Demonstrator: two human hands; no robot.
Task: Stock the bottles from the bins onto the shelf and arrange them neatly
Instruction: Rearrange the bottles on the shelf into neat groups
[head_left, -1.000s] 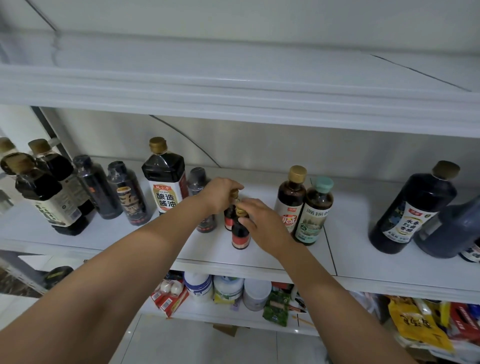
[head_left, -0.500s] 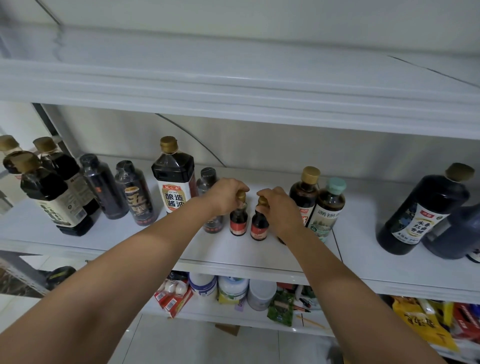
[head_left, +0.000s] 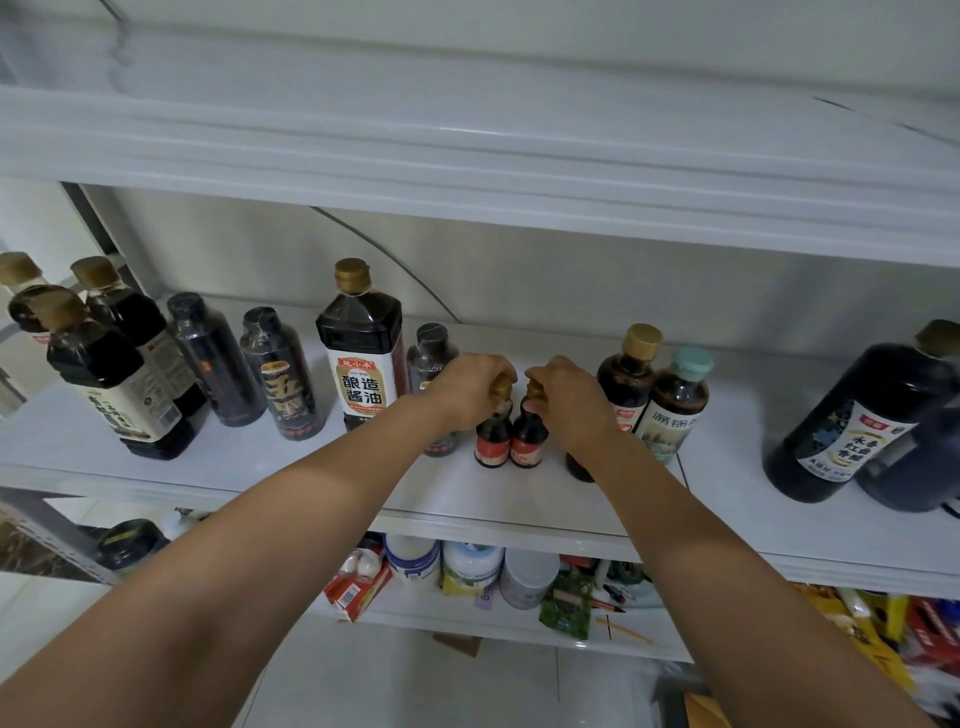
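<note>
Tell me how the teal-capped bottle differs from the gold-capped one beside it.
The teal-capped bottle has a greenish label; the gold-capped bottle has red print on its label. The gold-capped bottle looks taller than the teal-capped one. Both stand upright with dark contents.

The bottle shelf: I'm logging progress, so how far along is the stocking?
Done: many larger bottles stand upright on the shelf, in loose clusters. In hand: the left hand grips the left small bottle by its cap, the right hand the right small bottle; they stand side by side. Left: evening the gaps; the bins are out of view, so remaining stock cannot be judged.
</note>
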